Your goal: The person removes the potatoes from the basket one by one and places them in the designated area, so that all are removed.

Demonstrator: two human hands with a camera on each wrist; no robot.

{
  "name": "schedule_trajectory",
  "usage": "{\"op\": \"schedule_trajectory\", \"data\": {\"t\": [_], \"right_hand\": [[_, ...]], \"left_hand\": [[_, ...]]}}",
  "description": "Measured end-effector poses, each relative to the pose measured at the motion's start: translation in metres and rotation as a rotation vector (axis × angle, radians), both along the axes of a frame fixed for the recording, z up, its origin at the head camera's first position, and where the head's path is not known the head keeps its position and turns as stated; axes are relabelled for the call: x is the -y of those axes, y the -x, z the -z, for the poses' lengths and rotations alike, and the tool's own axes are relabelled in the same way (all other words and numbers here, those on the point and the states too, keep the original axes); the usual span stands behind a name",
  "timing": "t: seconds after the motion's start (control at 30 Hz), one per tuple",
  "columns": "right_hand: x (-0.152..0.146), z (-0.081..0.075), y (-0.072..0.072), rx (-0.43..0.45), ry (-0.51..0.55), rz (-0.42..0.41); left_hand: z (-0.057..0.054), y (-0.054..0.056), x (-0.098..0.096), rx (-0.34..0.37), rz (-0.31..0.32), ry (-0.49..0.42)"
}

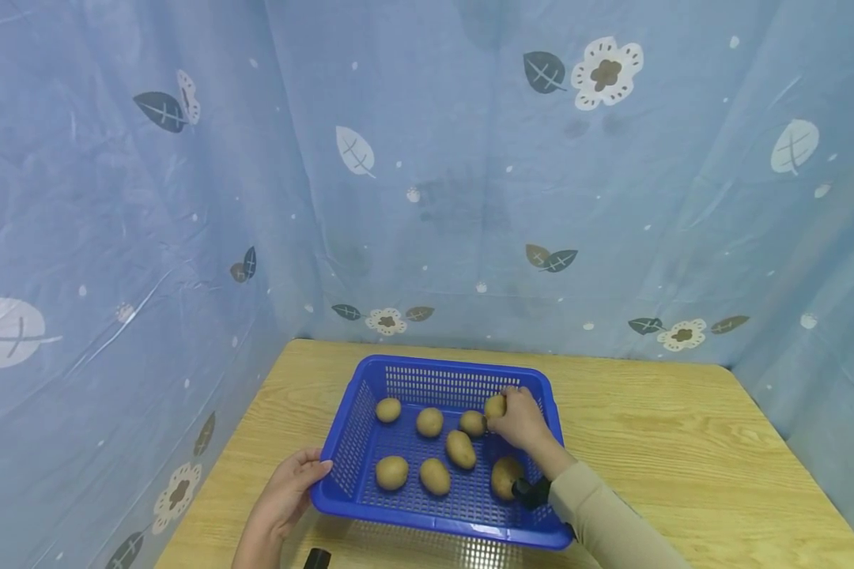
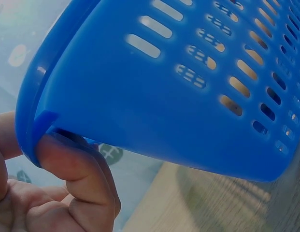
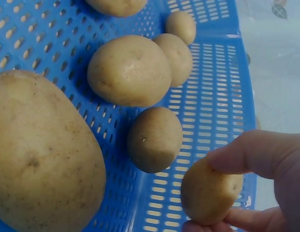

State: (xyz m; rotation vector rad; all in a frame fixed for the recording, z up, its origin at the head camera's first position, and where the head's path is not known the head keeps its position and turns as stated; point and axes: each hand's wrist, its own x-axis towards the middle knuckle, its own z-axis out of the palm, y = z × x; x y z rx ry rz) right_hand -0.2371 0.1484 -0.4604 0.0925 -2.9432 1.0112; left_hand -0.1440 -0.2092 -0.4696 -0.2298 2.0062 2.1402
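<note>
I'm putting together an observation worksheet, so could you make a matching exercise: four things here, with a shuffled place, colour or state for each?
Things:
1. left hand
2. basket
3. table
4. right hand

Descriptions:
A. blue, with slotted sides
B. pinching a potato
C. wood-grained, beneath the basket
D. gripping the basket

Pairs: 1-D, 2-A, 3-C, 4-B

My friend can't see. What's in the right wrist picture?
A right hand holds a small potato in a slotted blue basket. Six more potatoes lie in the basket, one big and close at the left.
</note>
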Motion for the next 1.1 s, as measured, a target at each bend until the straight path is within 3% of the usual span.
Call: {"op": "schedule_trajectory", "data": {"t": [0.43,0.73,1.1], "right_hand": [[-0.002,-0.003,0.001,-0.088,0.122,0.002],[-0.001,-0.007,0.002,-0.155,0.267,0.006],[-0.001,-0.013,-0.002,-0.296,0.430,-0.064]], "left_hand": [[0.000,0.001,-0.002,0.008,0.005,0.008],[0.000,0.000,-0.001,-0.003,0.013,-0.007],[-0.001,0.001,0.001,0.001,-0.001,0.002]]}}
